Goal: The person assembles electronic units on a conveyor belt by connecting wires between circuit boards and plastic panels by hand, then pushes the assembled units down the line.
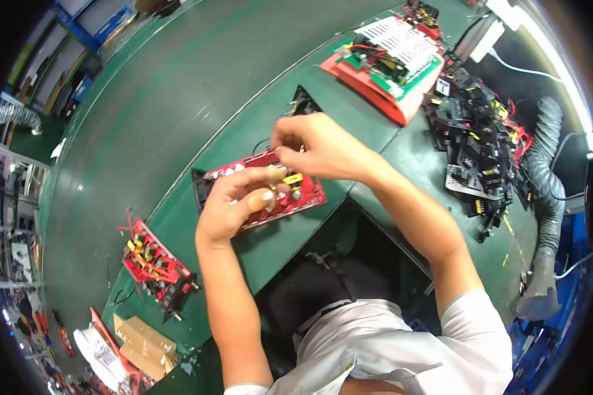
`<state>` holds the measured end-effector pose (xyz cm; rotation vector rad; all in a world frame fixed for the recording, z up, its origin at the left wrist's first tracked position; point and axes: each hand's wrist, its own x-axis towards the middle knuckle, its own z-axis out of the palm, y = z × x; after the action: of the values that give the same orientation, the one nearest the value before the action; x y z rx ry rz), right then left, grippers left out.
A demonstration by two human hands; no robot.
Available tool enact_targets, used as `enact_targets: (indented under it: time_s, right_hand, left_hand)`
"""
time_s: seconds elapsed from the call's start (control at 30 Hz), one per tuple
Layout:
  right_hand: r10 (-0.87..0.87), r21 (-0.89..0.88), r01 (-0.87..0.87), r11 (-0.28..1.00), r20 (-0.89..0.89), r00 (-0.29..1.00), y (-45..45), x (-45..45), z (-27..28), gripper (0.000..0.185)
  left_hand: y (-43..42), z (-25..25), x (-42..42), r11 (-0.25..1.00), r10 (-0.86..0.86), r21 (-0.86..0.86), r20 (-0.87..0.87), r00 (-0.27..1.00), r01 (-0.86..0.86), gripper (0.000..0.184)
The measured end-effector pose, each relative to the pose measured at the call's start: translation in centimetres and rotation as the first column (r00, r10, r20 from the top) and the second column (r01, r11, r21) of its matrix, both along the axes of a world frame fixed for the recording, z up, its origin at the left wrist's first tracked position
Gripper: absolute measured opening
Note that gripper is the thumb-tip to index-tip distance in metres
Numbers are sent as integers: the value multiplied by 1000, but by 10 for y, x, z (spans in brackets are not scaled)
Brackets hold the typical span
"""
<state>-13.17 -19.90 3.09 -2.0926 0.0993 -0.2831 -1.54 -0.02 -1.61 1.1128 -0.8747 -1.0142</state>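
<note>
A red circuit board [313,193] with a black end piece lies on the green bench in front of me, carrying a yellow component [292,178]. Over its middle is my left hand [232,203], thumb and forefinger curved toward each other above the parts; what they pinch is too small to make out. A yellowish cover shows on the thumb tip. My right hand [317,146] sits at the board's far edge with curled fingers, and whatever lies inside them is hidden. Just behind that hand is a black triangular piece [303,102], with a thin dark wire nearby.
Another red board [155,263] lies at left, near a cardboard box [145,345] and a white spool [101,355]. An orange tray [369,89] holds green boards at the back. Piled black assemblies [474,145] and a flexible duct [545,178] occupy the right side.
</note>
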Motion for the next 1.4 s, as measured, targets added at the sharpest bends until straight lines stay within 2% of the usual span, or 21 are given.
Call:
enact_targets:
  time_s: [0.07, 0.17, 0.2, 0.27, 0.3, 0.33, 0.4, 0.5, 0.8, 0.97, 1.07, 1.17, 1.4]
  right_hand:
    - [72, 178, -57, 982, -82, 994, -3, 2, -6, 17]
    - [254, 459, -176, 871, -113, 961, -9, 5, -13, 16]
    - [282, 595, -149, 790, -136, 950, -7, 4, -9, 16]
    - [266, 691, -99, 716, -139, 954, -8, 9, -14, 16]
    - [254, 771, -83, 631, -104, 962, -7, 12, -23, 17]
    - [226, 791, -46, 610, -117, 967, -6, 14, -26, 17]
    - [155, 823, 34, 567, -147, 977, -5, 15, -29, 18]
    - [126, 800, 39, 599, -142, 982, -7, 17, -33, 19]
    - [71, 738, 53, 673, -135, 988, -1, 18, -34, 21]
    - [115, 712, 2, 702, -116, 987, -1, 17, -30, 21]
    - [129, 549, -18, 836, -165, 978, -1, 13, -21, 20]
    - [171, 474, -85, 876, -140, 975, -7, 14, -26, 20]
    - [162, 303, -105, 947, -169, 972, -7, 12, -26, 17]
  left_hand:
    - [0, -1, 4, 998, -51, -45, -42, 998, 49, 38]
    - [1, 0, 1, 999, 23, -34, -32, 999, -24, 32]
    - [-1, -1, 0, 995, 87, -47, -10, 996, -88, 24]
    - [-4, -2, 1, 976, 160, -137, -84, 983, -171, 20]
    - [-7, -1, -2, 954, 256, -129, -129, 958, -272, 19]
    - [-9, 4, -2, 937, 335, -72, -103, 937, -343, 17]
    - [-11, 11, -6, 870, 483, 19, 172, 859, -493, 18]
    - [-9, 14, -5, 881, 426, 96, 265, 865, -463, 20]
    - [-12, 13, -9, 888, 399, 45, 417, 816, -457, 18]
    - [-13, 13, -9, 883, 424, 29, 384, 820, -469, 17]
    - [-13, 13, -8, 885, 406, 64, 378, 832, -461, 22]
    - [-13, 11, -8, 890, 390, 91, 357, 849, -447, 25]
    - [-15, 13, -10, 881, 385, 145, 336, 860, -451, 26]
